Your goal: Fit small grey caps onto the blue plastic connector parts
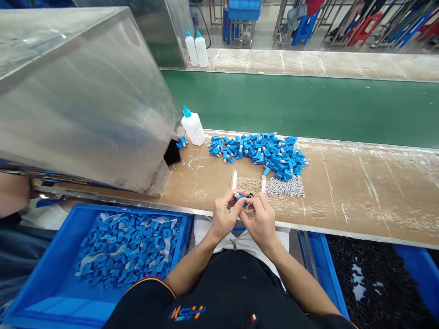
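Figure: bench work at 2 hands, seen from the head camera. We see the left hand (224, 215) and the right hand (259, 220) meeting just above the bench edge, their fingers (229, 197) curled almost shut in a tight pinch on 1 small blue plastic part (240, 198). A dark round piece (251, 195) shows beside it at the right fingertips; the grip is partly hidden. Beyond lie a heap of blue parts (257, 153) and a heap of small grey pieces (285, 187) on the tan bench top (346, 192). A blue crate (44, 304) of similar parts stands to the left. We judge that fingertip contact, wrists held close together, best steadies so small a part.
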`<action>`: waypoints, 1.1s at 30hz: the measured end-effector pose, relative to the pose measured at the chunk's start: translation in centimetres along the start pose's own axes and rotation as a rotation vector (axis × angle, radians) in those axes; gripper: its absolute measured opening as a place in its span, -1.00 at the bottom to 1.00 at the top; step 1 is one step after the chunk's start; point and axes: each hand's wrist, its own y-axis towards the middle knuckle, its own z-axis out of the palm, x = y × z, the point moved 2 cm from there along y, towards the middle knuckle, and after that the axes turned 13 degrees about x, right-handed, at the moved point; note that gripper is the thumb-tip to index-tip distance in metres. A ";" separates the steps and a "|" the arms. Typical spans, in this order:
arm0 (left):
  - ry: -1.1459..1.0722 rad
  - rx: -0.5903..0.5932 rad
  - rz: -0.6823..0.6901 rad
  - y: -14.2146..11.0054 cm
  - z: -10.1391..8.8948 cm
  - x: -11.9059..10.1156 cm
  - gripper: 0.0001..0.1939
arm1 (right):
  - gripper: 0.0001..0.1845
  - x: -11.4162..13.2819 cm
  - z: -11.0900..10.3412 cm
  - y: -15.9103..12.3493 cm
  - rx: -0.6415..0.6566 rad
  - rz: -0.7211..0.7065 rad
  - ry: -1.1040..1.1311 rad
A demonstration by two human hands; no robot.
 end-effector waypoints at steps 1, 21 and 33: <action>0.003 0.032 -0.006 0.5 0.2 0.2 -0.65 | -0.91 -0.3 -0.1 -0.1 -0.015 0.013 -0.014; 0.950 -0.113 0.067 18.7 -2.4 5.4 -0.91 | -0.84 -24.9 -22.3 -6.2 -0.352 0.743 -0.597; -0.471 -0.290 0.045 9.9 -8.2 5.0 -0.65 | -0.80 -18.0 -7.1 -5.7 0.117 0.426 -0.193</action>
